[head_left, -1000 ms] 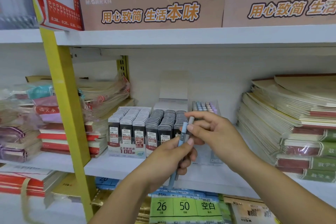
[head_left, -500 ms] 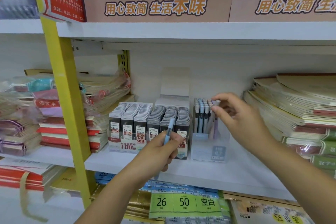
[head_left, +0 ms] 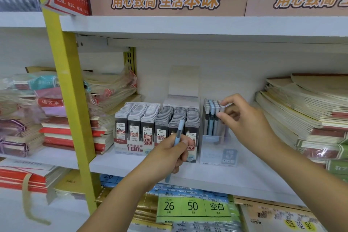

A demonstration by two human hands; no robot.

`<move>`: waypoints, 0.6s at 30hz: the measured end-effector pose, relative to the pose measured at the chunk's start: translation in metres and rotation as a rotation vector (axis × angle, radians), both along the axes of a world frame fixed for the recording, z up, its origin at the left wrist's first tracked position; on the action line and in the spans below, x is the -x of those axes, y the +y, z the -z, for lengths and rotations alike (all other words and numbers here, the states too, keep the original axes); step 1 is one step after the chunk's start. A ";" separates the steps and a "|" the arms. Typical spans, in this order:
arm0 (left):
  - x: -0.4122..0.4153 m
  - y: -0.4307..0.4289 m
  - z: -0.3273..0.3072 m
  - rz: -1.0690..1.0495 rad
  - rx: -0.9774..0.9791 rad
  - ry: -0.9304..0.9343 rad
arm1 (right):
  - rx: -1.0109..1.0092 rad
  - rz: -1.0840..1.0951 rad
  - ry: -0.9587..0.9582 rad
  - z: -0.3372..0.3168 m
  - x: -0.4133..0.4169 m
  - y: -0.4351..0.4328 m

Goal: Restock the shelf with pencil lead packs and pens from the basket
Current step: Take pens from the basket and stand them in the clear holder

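White flat shelf board (head_left: 244,177) carries everything. Tall slumped stack of cream paper notebooks (head_left: 305,111) on its right, and plastic-wrapped red and pink notebooks (head_left: 56,128) on its left.

Centre: white card display box of dark pencil lead packs (head_left: 143,128), six rows, all looking full to me. Just beside it on the right is the clear plastic pen holder (head_left: 218,153), with pale blue and grey pens standing upright in rows.

My right hand (head_left: 246,118) is at the holder's right side, thumb and forefinger pinching the cap of a pale grey pen (head_left: 222,106) among the standing ones. My left hand (head_left: 169,156) is curled round a light blue plastic pen (head_left: 178,132), held near upright in front of the lead packs.

Progress, my judgement: leads done, pens nearly done. One is being seated and one is waiting in the left hand.

The basket is out of view, so I can't tell what stock remains. The right hand covers the holder's right side, so I can't see free slots or whether the grey pen is fully down. The left hand hides some lead labels. The holder label is blurred.
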State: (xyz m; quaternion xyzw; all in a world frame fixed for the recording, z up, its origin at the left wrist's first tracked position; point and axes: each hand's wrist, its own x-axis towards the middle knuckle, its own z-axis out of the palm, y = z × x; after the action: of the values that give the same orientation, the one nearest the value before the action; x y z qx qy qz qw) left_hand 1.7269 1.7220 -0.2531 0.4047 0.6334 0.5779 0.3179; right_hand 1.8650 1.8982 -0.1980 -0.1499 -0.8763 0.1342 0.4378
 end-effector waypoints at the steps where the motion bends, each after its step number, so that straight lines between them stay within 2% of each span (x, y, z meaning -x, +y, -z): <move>1: 0.000 0.000 0.000 -0.001 0.000 0.001 | -0.069 0.045 -0.001 0.001 0.002 0.001; 3: -0.002 -0.001 -0.001 0.001 0.000 0.005 | -0.165 0.151 -0.019 0.004 0.005 0.003; 5: -0.003 -0.001 -0.003 0.002 0.005 0.017 | -0.155 0.223 -0.060 0.006 0.007 0.001; 9: -0.010 -0.001 -0.005 0.023 0.011 0.041 | -0.158 0.204 -0.005 0.006 0.002 -0.013; 11: -0.015 0.001 -0.008 0.046 0.014 0.076 | -0.042 0.035 -0.030 0.003 -0.001 -0.030; 13: -0.020 0.004 -0.012 0.077 0.009 0.095 | 0.097 -0.139 -0.132 0.002 0.001 -0.042; 15: -0.025 0.007 -0.015 0.096 0.013 0.124 | 0.190 -0.214 -0.161 0.004 0.001 -0.047; 16: -0.027 0.008 -0.015 0.089 0.011 0.158 | 0.273 -0.246 -0.123 0.003 0.000 -0.048; 18: -0.028 0.010 -0.014 -0.011 -0.050 0.273 | 0.513 -0.359 0.093 -0.005 -0.007 -0.045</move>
State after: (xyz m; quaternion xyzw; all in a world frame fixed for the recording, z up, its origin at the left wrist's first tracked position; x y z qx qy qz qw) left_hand 1.7547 1.7319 -0.2390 0.4838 0.6585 0.5347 0.2154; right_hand 1.8717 1.8536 -0.1933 -0.0922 -0.8054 0.4328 0.3943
